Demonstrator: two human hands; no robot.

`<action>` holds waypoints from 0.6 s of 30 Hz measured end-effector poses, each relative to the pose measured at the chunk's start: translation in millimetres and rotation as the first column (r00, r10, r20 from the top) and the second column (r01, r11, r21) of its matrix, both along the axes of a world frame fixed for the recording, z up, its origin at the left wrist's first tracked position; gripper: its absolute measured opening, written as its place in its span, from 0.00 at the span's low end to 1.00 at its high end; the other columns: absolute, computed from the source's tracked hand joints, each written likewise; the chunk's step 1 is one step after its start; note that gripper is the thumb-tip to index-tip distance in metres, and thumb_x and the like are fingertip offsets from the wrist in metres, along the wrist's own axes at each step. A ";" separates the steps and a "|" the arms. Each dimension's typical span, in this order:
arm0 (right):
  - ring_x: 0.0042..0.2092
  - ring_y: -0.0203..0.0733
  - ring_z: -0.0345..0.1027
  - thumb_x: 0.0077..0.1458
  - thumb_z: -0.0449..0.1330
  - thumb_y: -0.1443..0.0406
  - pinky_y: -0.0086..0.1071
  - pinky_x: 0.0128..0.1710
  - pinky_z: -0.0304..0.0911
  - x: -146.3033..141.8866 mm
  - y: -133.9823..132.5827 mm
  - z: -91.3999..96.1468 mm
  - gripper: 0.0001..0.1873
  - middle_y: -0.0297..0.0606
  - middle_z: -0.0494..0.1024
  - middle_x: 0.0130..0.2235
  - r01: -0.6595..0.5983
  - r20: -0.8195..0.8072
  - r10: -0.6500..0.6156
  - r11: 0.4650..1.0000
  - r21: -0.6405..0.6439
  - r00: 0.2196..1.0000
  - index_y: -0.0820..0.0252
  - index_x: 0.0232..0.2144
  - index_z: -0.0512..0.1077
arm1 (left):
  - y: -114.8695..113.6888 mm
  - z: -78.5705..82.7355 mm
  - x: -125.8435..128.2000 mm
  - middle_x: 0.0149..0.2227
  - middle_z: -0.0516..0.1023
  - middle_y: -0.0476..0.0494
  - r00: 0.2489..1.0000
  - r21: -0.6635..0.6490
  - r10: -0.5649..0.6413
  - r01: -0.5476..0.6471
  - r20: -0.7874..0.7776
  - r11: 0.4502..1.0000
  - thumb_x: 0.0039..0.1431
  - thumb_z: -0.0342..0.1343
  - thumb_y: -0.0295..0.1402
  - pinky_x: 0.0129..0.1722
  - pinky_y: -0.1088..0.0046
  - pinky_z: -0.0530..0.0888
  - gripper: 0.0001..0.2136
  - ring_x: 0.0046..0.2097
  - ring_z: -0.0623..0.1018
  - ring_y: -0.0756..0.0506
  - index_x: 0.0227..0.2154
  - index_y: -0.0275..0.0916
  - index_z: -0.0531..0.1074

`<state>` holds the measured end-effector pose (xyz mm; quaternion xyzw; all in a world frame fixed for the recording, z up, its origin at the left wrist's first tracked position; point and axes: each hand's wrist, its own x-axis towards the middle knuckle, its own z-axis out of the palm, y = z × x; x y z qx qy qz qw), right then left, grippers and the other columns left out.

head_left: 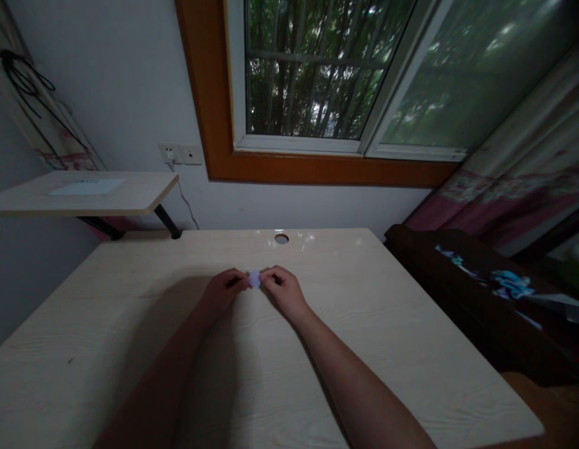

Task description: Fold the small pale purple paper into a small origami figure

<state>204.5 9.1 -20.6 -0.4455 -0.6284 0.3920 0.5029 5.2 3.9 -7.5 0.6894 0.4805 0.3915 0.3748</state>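
Observation:
Between my two hands is a small pale lilac piece (254, 279), thin-looking like paper; its exact kind is too small to tell. My left hand (226, 287) pinches its left edge between thumb and fingers. On the opposite edge, my right hand (282, 285) has a similar pinch. Both hands are low over the light wood-grain desk (289, 386), toward its far side. The fingertips cover the piece's two sides, so only its middle shows.
Beyond the hands, a round cable hole (281, 239) pierces the desk. A raised shelf (144, 196) at the left carries a white sheet (88, 186). Behind are wall sockets (180, 154) and a window (312, 75). Dark furniture (458, 305) with colourful items stands at the right.

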 end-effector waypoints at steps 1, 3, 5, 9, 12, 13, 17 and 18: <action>0.31 0.37 0.65 0.52 0.62 0.62 0.29 0.32 0.59 0.1 -0.1 0.2 0.07 0.34 0.75 0.29 -0.004 -0.001 0.004 1.000 0.000 1.000 0.59 0.28 0.78 | 0.1 0.2 0.1 0.29 0.78 0.47 1.000 0.000 -0.001 0.001 0.003 1.000 0.58 0.56 0.43 0.36 0.72 0.70 0.13 0.34 0.76 0.46 0.30 0.39 0.77; 0.30 0.37 0.65 0.52 0.62 0.62 0.29 0.32 0.59 0.2 -0.5 1.2 0.07 0.34 0.75 0.29 -0.008 -0.006 0.008 1.000 0.000 1.000 0.59 0.28 0.78 | -0.2 1.8 0.4 0.29 0.78 0.47 1.000 -0.003 -0.002 0.002 0.003 1.000 0.58 0.56 0.43 0.37 0.72 0.70 0.13 0.34 0.76 0.46 0.30 0.38 0.77; 0.30 0.37 0.65 0.52 0.62 0.62 0.29 0.32 0.59 0.2 -0.9 2.3 0.07 0.35 0.75 0.29 -0.006 -0.005 0.006 1.000 0.001 1.000 0.59 0.28 0.78 | -1.1 4.5 1.0 0.29 0.78 0.47 1.000 -0.011 0.001 -0.001 -0.003 1.000 0.58 0.56 0.42 0.37 0.72 0.70 0.12 0.34 0.76 0.46 0.30 0.38 0.77; 0.31 0.37 0.66 0.53 0.62 0.61 0.29 0.33 0.60 0.2 -1.3 2.7 0.08 0.35 0.76 0.30 -0.001 0.013 0.001 1.000 -0.002 1.000 0.59 0.29 0.78 | -3.0 7.6 1.9 0.30 0.79 0.47 1.000 -0.009 0.007 -0.007 -0.011 1.000 0.58 0.56 0.41 0.38 0.72 0.71 0.12 0.34 0.76 0.46 0.30 0.38 0.77; 0.31 0.37 0.66 0.53 0.61 0.61 0.29 0.33 0.60 0.4 -0.6 1.1 0.08 0.36 0.76 0.30 -0.002 0.011 0.002 1.000 -0.007 1.000 0.59 0.29 0.78 | -2.6 5.8 1.3 0.30 0.79 0.47 1.000 -0.015 0.009 -0.009 0.000 1.000 0.58 0.56 0.42 0.37 0.72 0.71 0.12 0.34 0.76 0.46 0.30 0.38 0.77; 0.31 0.37 0.66 0.53 0.61 0.61 0.29 0.32 0.60 0.5 -0.2 0.4 0.08 0.35 0.75 0.30 -0.003 0.010 0.003 1.000 -0.005 1.000 0.59 0.29 0.78 | -2.2 5.1 1.0 0.30 0.79 0.47 1.000 -0.020 0.006 -0.006 -0.001 1.000 0.58 0.56 0.42 0.37 0.72 0.71 0.12 0.34 0.76 0.46 0.30 0.38 0.77; 0.31 0.37 0.65 0.53 0.62 0.62 0.29 0.32 0.59 0.8 0.9 -1.6 0.07 0.35 0.75 0.30 -0.011 0.008 0.011 1.000 0.008 1.000 0.59 0.29 0.78 | -1.9 5.3 0.8 0.30 0.79 0.47 1.000 -0.017 -0.004 0.004 0.001 1.000 0.58 0.56 0.41 0.37 0.72 0.71 0.12 0.34 0.76 0.47 0.31 0.38 0.77; 0.31 0.37 0.65 0.53 0.62 0.62 0.29 0.32 0.59 0.7 0.9 -1.5 0.07 0.35 0.75 0.30 -0.012 0.007 0.012 1.000 0.009 1.000 0.59 0.29 0.78 | -2.1 6.0 1.1 0.30 0.78 0.47 1.000 -0.017 -0.005 0.005 0.008 1.000 0.58 0.56 0.41 0.37 0.72 0.71 0.12 0.34 0.76 0.47 0.31 0.38 0.77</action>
